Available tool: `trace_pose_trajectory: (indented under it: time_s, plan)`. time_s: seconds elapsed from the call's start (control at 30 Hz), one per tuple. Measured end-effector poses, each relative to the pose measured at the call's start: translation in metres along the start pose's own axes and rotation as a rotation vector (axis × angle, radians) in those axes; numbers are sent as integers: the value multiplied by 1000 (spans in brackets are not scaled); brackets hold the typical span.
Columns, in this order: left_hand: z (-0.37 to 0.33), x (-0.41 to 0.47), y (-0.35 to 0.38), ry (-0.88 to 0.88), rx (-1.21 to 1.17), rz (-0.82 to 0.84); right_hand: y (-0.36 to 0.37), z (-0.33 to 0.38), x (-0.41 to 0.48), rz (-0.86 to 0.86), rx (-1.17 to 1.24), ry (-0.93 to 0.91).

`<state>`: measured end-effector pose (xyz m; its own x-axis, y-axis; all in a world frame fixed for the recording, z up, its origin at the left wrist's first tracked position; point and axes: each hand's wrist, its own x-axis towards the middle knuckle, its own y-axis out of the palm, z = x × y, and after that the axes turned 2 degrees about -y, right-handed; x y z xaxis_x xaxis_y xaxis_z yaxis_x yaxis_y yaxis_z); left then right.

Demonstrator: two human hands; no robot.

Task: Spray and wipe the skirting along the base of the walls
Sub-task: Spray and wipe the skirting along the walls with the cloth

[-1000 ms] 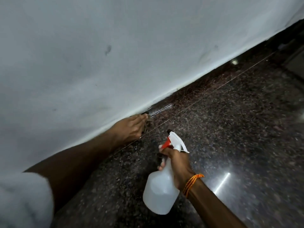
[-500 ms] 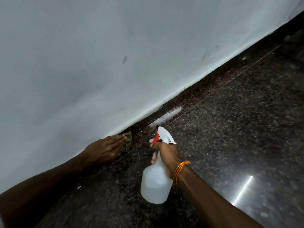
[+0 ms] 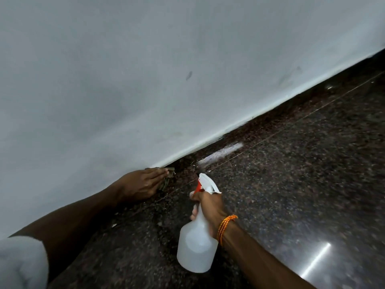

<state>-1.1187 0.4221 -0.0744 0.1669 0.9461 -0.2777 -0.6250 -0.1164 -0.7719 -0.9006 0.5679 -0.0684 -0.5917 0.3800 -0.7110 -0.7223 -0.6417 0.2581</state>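
My left hand lies flat at centre-left of the frame, fingers straight and together, pressing a small dull-green cloth against the foot of the wall. Only the cloth's edge shows past my fingertips. My right hand, just below and right of centre, is wrapped round the neck of a white spray bottle, with a finger on the red trigger; the nozzle points up and left toward the wall base. The two hands are near each other but not touching. An orange thread circles my right wrist.

The skirting is a dark speckled stone strip that runs diagonally from the cloth up to the right edge of the frame. A pale wet streak lies on it just beyond the nozzle. Above it the white wall fills the upper left and carries a small dark mark. The polished dark floor takes up the lower right. A pale sleeve sits in the bottom left corner.
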Motion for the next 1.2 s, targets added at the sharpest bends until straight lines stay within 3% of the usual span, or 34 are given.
trace_pose_trajectory:
  time_s: [0.17, 0.3, 0.53, 0.67, 0.87, 0.97, 1.07, 1.2]
  plan:
    - [0, 69, -1, 40, -17, -35, -16, 6, 1, -58, 13, -41]
    - [1, 131, -25, -46, 51, -97, -17, 9, 4, -106, 15, -50]
    - [-21, 25, 5, -11, -1, 139, -23, 18, 0, -68, 62, -51]
    - [-13, 38, -1, -81, 0, 63, -21, 14, 2, -73, 35, -49]
    - [2, 93, -22, -54, -37, -14, -5, 8, -5, -50, 31, -49]
    - [-7, 66, -20, -14, -78, 94, 2, 8, -11, -32, 18, -75]
    - [-25, 7, -18, -96, -176, 40, 13, -3, -15, 16, 7, -46]
    - [-53, -110, -13, -189, -87, 159, 34, -33, -11, 84, -8, 36]
